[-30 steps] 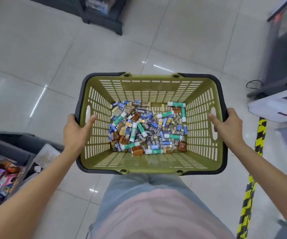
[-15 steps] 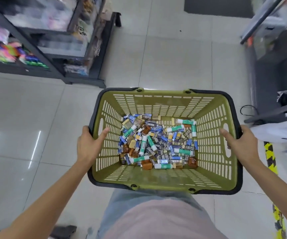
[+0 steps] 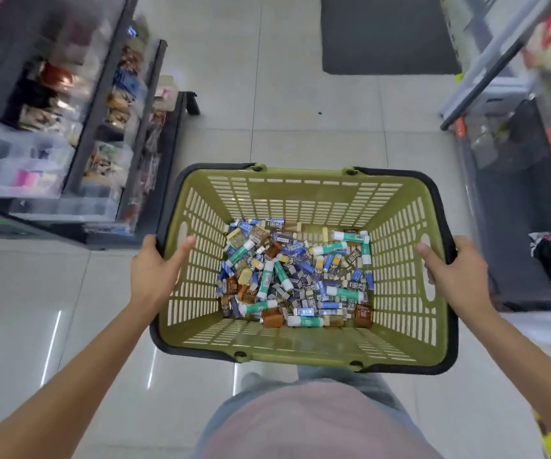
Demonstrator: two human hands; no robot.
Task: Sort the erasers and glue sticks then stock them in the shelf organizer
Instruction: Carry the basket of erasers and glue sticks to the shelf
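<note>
Pale floor tiles run between shop shelves. Both hands grip a green basket by its side rims, left hand and right hand, thumbs inside. Erasers and glue sticks lie mixed on its bottom.

Scene evenly and brightly lit from overhead. The glossy tiled floor carries streak-shaped reflections of ceiling lights at lower left; glare is mild and obscures nothing. Shadows are soft and faint. The centre is sharpest: printing on the small items in the basket is partly legible. The shelving at left and the fixtures at upper right are smeared with blur, their goods unreadable. Wide-angle distortion bows straight lines toward the edges and stretches both forearms in the lower corners.
</note>
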